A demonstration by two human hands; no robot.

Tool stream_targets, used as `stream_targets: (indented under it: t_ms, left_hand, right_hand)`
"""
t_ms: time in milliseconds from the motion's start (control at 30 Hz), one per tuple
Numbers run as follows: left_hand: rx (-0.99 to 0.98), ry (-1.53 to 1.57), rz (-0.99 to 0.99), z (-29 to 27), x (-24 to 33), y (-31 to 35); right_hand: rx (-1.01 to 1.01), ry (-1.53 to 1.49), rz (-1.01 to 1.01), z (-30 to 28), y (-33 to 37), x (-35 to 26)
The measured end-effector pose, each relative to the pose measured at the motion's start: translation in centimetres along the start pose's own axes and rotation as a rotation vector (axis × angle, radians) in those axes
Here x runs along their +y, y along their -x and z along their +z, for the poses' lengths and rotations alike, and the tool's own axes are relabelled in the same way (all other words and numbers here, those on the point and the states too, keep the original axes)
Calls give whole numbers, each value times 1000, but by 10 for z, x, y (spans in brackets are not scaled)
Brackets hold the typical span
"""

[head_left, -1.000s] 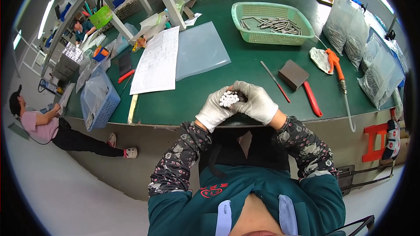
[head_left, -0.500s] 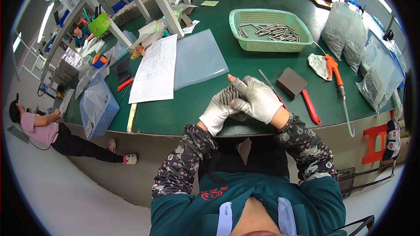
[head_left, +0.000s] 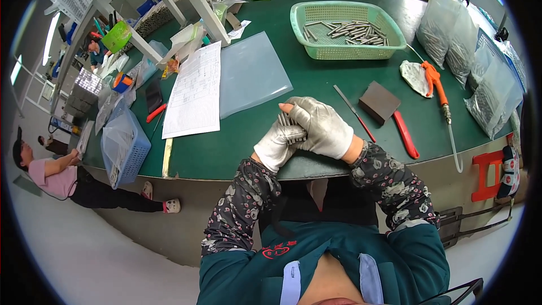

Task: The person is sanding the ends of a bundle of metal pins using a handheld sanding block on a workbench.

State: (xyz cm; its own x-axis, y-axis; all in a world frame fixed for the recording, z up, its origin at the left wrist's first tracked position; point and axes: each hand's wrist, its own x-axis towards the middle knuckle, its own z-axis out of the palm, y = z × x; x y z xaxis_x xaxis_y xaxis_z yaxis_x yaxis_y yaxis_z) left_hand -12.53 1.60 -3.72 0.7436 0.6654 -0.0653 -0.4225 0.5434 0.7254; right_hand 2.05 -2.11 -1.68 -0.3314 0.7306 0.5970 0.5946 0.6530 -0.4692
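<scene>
Both my hands wear whitish gloves with some fingertips bare, and they meet over the table's front edge. A bundle of short grey metal pins (head_left: pixel 287 119) is clasped between them, mostly covered by the fingers. My left hand (head_left: pixel 275 146) is closed round the bundle from the left and below. My right hand (head_left: pixel 327 129) folds over it from the right, its fingers closed against the left glove. Just right of the hands lie a thin file with a red handle (head_left: pixel 367 126), a dark brown block (head_left: pixel 379 102) and a red-handled tool (head_left: pixel 406 136).
A green basket (head_left: pixel 355 52) of loose metal pins stands beyond my hands. An orange air gun (head_left: pixel 434 82) rests on a white cloth at right, near bags of metal parts (head_left: pixel 446 34). Printed paper (head_left: pixel 193 93), a plastic sleeve (head_left: pixel 251 73) and a blue basket (head_left: pixel 132 155) are left.
My right hand has closed further over the pins, turning them from upright to tilted and hiding more of them. The whole view has shifted slightly.
</scene>
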Motion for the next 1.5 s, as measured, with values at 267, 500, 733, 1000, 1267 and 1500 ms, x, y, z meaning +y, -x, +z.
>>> stream_targets:
  t_ms: [267, 500, 733, 1000, 1267, 1500]
  left_hand:
    - [-8, -7, -103, 2, 3, 4]
    - [-43, -51, -26, 4, -3, -4]
    - [19, -175, -40, 11, 1, 3]
    - [53, -122, 76, 14, -8, 5]
    - [132, -338, 38, 18, -12, 0]
    - [156, -381, 111, 3, -20, -2]
  right_hand:
    - [21, 58, -5, -1, 5, 0]
    - [-4, 45, 29, -2, 5, 3]
    - [36, 75, -88, -4, -2, -9]
    - [-5, 206, 81, -32, 12, -37]
    - [-5, 1009, 479, -113, 70, 39]
    - [-129, 784, 690, -93, 76, 49]
